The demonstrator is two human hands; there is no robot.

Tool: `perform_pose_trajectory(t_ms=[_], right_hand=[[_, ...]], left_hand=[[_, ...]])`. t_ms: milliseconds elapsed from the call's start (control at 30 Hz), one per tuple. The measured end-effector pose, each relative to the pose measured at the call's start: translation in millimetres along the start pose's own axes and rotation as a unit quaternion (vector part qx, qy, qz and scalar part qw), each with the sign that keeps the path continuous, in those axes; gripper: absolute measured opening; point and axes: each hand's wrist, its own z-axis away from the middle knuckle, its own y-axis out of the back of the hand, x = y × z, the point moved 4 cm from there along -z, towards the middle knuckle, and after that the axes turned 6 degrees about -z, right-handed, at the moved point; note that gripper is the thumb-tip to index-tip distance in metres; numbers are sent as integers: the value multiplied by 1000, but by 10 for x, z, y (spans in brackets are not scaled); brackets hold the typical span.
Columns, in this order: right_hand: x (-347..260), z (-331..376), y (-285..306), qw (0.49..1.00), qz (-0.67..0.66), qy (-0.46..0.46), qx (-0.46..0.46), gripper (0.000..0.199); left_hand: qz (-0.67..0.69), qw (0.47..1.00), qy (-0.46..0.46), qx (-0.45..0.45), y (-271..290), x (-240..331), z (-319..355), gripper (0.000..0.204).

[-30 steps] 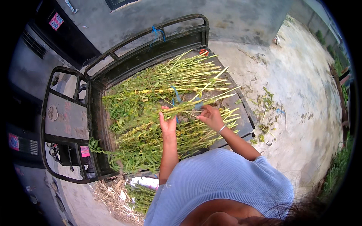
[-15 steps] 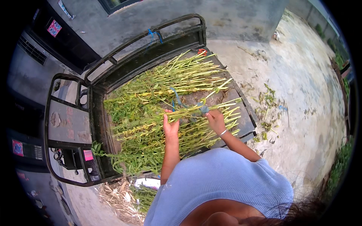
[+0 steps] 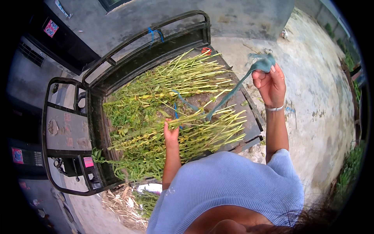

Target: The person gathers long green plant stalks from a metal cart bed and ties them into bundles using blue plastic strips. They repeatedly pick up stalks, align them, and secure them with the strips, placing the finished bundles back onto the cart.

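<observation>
My right hand (image 3: 271,87) is raised over the right side of the cart bed, pinching one end of a blue-green cloth strip (image 3: 230,95). From there the strip slants down to the cut stalks. My left hand (image 3: 171,134) is closed round some leafy plant stalks (image 3: 194,117) in the nearer pile; its fingertips are partly hidden among the leaves. Two heaps of green plants lie on the cart bed, the farther heap (image 3: 187,76) with its bare cut ends pointing right. A thin blue strip (image 3: 183,99) lies between the heaps.
Dark metal rails (image 3: 152,33) edge the cart (image 3: 255,113) at the back and left. A red coil (image 3: 206,51) sits in its far corner. Dry husks (image 3: 122,204) lie on the ground near the cart. Leaf scraps are scattered on the concrete (image 3: 311,97) to the right.
My right hand has lifted up and to the right from the stalks, drawing the cloth strip out long. My left hand has stayed at the stalks, slightly lower.
</observation>
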Motion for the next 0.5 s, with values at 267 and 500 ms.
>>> perform_pose_trajectory(t_ms=[267,500], right_hand=[[869,-2034,499,953,292,67,45,17],[3262,-628,1551,489,763,-341,-251,73]], left_hand=[[-25,999,-10,-23,169,-58,159,16],[33,994,-14,-101,188,-99,404,20]])
